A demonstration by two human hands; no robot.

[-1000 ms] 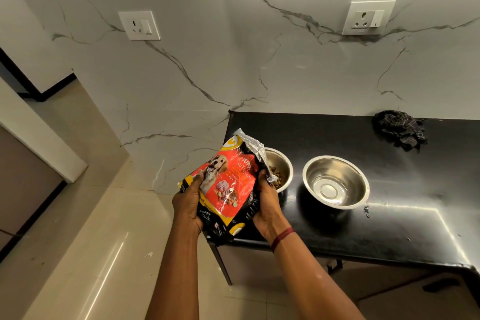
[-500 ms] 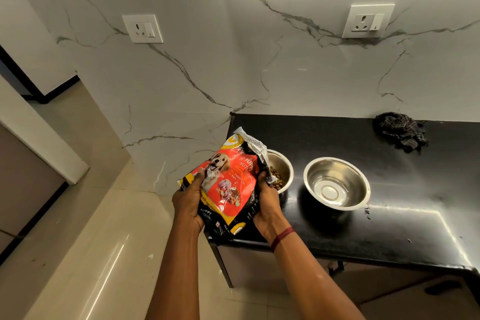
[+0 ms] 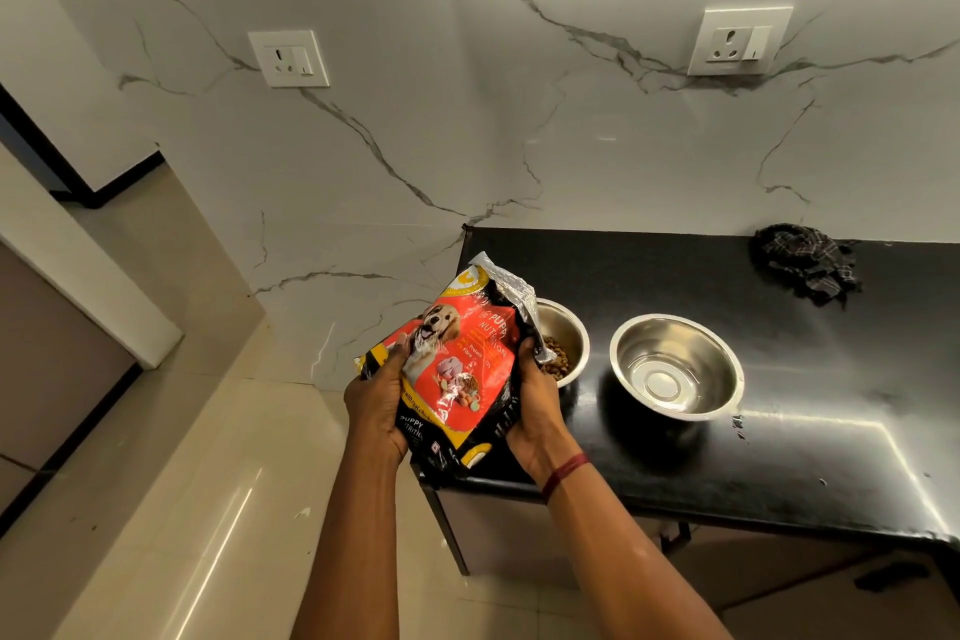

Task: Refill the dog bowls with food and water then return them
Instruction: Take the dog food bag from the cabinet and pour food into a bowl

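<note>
The black tabletop (image 3: pixel 779 442) ends just left of the food bowl (image 3: pixel 570 322), so this steel bowl stands close to the left edge, a little back from the front left corner. Left of the bowl, past that edge, there is only the pale tiled floor (image 3: pixel 182 483) and the marble wall behind it. Right of the bowl, the second steel bowl (image 3: pixel 675 369) stands apart from it by a narrow gap, holding no food, and bare tabletop stretches beyond and in front of it.

The dog food bag (image 3: pixel 457 364) is held tilted over the left rim of the food bowl, its torn silver mouth above the bowl and its bottom hanging past the tabletop's corner. The left grip (image 3: pixel 376 411) curls round the bag's side away from the bowl; the right grip (image 3: pixel 537 405) clasps the side next to the bowl, a red thread (image 3: pixel 565 469) on its wrist. Brown kibble (image 3: pixel 556 365) lies in the bowl's near side, partly hidden by the bag.

Far right of the bowl and against the wall, a dark checked cloth (image 3: pixel 802 268) lies crumpled. Two wall sockets (image 3: pixel 288 59) are mounted above.
</note>
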